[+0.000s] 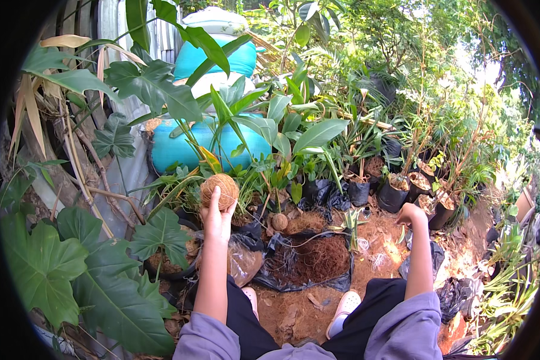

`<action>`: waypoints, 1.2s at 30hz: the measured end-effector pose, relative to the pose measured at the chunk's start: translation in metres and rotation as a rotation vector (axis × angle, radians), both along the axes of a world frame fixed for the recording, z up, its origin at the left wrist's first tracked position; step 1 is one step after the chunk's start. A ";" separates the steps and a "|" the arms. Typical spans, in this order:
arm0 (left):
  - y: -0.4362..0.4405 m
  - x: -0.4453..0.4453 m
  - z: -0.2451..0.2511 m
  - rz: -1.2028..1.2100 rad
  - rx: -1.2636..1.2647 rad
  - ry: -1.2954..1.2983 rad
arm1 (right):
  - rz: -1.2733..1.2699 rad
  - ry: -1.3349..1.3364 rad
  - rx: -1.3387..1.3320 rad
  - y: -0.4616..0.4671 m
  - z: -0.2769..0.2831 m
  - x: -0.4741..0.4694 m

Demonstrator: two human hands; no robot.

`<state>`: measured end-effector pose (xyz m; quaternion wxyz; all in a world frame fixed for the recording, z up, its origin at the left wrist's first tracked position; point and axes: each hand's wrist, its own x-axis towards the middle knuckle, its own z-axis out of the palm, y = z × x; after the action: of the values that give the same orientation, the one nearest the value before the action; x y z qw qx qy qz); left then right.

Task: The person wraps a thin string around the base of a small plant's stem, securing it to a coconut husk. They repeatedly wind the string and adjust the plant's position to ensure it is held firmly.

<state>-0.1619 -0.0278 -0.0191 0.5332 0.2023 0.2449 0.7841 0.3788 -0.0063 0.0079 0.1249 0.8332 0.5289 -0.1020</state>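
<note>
My left hand (218, 219) holds up a round ball of brown coconut fibre (220, 191), bound with thin thread. My right hand (413, 215) is raised off to the right, its wrist bent and its fingers curled down; whether anything thin is between them I cannot tell. Before me on the ground, a heap of loose coir (324, 261) lies on a black plastic sheet (303, 283). Beyond the heap sits a smaller fibre ball (280, 222). A small plant with striped leaves (353, 228) stands by the sheet's right corner, and tangled pale string (379, 260) lies beside it.
A clear plastic bag (243, 263) of fibre rests left of the sheet. Black nursery bags (392, 193) with plants line the back. Stuffed blue sacks (207, 141) are piled behind the foliage. Broad leaves (117, 297) crowd the left; crumpled black plastic (454, 294) lies right.
</note>
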 end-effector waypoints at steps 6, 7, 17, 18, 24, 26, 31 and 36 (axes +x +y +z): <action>-0.002 0.018 -0.001 -0.028 -0.035 0.090 | 0.411 0.359 -0.085 -0.004 -0.013 -0.062; -0.001 0.023 -0.001 -0.034 -0.052 0.095 | 0.436 0.431 -0.060 -0.007 -0.011 -0.080; -0.015 0.091 -0.007 -0.336 -0.058 0.146 | 0.858 1.464 -0.012 -0.036 -0.024 -0.241; -0.015 0.096 -0.008 -0.386 -0.051 0.153 | 0.642 1.633 -0.061 -0.038 -0.028 -0.254; -0.013 0.109 -0.014 -0.408 -0.072 0.173 | 0.296 1.755 -0.053 -0.051 -0.033 -0.270; -0.010 0.107 -0.015 -0.386 -0.073 0.187 | 0.253 1.783 -0.071 -0.050 -0.029 -0.269; -0.006 0.104 -0.019 -0.288 -0.104 0.168 | 0.175 1.931 -0.019 -0.064 -0.026 -0.276; -0.007 0.111 -0.023 -0.240 -0.155 0.145 | 0.129 1.930 -0.085 -0.072 -0.032 -0.282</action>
<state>-0.0506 -0.0351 -0.0424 0.6179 0.2445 0.3165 0.6770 0.0965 -0.0783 -0.0239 -0.3277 0.3549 0.4443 -0.7545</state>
